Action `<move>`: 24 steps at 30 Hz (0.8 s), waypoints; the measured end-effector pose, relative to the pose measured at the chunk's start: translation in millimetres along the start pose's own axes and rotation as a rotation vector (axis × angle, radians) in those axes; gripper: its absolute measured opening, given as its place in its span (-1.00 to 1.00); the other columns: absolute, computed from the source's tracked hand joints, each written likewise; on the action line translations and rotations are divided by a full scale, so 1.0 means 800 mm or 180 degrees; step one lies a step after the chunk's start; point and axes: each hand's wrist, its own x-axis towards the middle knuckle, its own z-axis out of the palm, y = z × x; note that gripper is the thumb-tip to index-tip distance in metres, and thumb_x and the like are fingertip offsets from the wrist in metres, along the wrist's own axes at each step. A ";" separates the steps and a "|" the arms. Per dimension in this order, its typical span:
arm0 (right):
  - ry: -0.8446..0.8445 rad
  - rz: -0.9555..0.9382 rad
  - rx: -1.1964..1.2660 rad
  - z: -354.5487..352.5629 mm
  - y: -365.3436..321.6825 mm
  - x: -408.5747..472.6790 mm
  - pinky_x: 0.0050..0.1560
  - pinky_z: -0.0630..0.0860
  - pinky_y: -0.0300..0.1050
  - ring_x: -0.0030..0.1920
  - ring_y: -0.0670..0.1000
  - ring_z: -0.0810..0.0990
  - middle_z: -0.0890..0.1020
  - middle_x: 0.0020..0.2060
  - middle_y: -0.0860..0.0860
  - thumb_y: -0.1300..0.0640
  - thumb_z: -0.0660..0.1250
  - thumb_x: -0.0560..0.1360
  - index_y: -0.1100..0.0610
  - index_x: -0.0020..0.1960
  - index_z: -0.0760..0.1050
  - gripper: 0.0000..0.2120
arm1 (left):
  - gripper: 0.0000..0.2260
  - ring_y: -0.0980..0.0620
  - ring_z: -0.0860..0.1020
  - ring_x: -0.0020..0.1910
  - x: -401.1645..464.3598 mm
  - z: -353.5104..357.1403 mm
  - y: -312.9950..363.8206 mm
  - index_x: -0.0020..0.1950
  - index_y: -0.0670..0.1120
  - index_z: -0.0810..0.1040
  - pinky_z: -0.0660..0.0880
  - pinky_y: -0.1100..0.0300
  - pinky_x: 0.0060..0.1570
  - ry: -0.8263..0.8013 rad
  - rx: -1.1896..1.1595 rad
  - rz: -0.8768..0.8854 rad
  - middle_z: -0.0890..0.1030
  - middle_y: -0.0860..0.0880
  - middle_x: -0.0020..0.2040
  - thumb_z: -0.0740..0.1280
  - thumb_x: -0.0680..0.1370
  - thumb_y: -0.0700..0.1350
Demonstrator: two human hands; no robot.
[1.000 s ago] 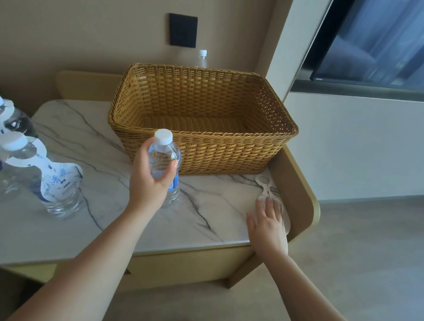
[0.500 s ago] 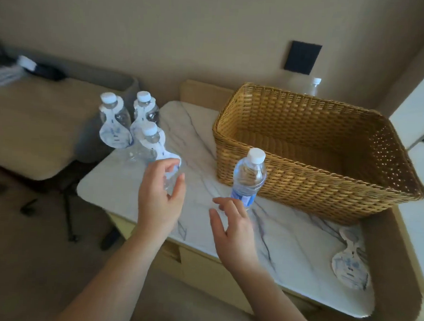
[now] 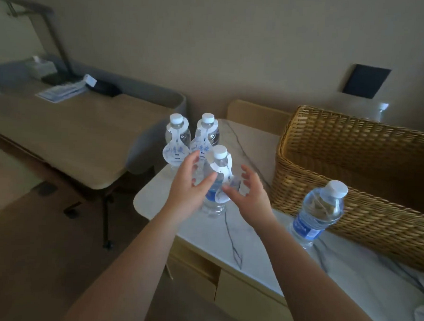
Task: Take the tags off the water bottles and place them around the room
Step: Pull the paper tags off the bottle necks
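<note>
Since half second ago: both hands closed in on front tagged bottle (image 3: 216, 182), upright on table (image 3: 251, 238) at 12 o'clock. Left hand (image 3: 192, 184) nearer, fingers spread, maybe touching. Right hand (image 3: 249, 194) wide, beside tag (image 3: 226, 178).

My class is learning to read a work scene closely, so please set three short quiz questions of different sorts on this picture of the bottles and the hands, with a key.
1. How many bottles on the marble table still wear a neck tag?
2. True or false: the untagged bottle lies inside the wicker basket.
3. Which bottle do the left hand and right hand flank? A: the nearest tagged bottle. B: the back left one. C: the back right one.

Key: 1. Three. 2. False; it stands on the table in front of the basket. 3. A; both hands are open beside it, neither yet gripping.
</note>
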 end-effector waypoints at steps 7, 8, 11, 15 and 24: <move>0.0135 0.0612 0.1296 0.026 0.016 -0.005 -0.01 0.57 -0.04 -0.06 0.11 0.63 0.66 -0.07 0.20 0.20 0.34 0.53 0.14 0.00 0.53 -0.95 | -0.62 0.38 0.45 0.08 0.042 -0.020 -0.012 0.09 0.26 0.40 0.32 0.64 -0.15 -0.0667 -0.0003 0.0303 0.46 0.38 0.07 0.50 0.42 -0.04; 0.0145 0.0606 0.1537 0.027 0.015 -0.010 -0.02 0.61 -0.02 -0.06 0.11 0.65 0.67 -0.10 0.16 0.23 0.31 0.55 0.18 -0.04 0.53 -0.97 | -0.61 0.41 0.44 0.06 0.045 -0.022 -0.013 0.10 0.24 0.40 0.31 0.65 -0.16 -0.0701 0.0006 0.0378 0.46 0.37 0.07 0.50 0.42 -0.03; 0.0325 0.0532 0.2098 0.030 0.009 -0.028 -0.10 0.61 -0.08 -0.10 0.06 0.65 0.68 -0.14 0.11 0.25 0.26 0.55 0.22 -0.02 0.50 -0.94 | -0.57 0.32 0.46 0.05 0.053 -0.027 -0.018 0.22 0.12 0.42 0.35 0.59 -0.20 -0.0818 0.0152 0.0510 0.47 0.27 0.14 0.49 0.42 0.04; 0.0532 0.0401 0.2341 0.030 -0.008 -0.045 -0.10 0.62 -0.07 -0.10 0.05 0.66 0.68 -0.13 0.11 0.21 0.29 0.50 0.23 -0.02 0.49 -0.90 | -0.44 0.19 0.45 0.13 0.059 -0.028 -0.021 0.28 0.09 0.40 0.34 0.49 -0.15 -0.0962 0.0159 0.0547 0.44 0.19 0.19 0.43 0.34 0.21; 0.0783 0.0190 0.2075 0.039 -0.054 -0.028 -0.07 0.63 -0.05 -0.09 0.04 0.66 0.67 -0.10 0.11 0.27 0.28 0.54 0.27 0.03 0.50 -0.91 | -0.54 0.36 0.44 0.02 0.058 -0.022 -0.032 0.28 0.04 0.40 0.53 0.35 -0.05 -0.0916 0.0049 0.0645 0.41 0.30 0.07 0.49 0.44 -0.06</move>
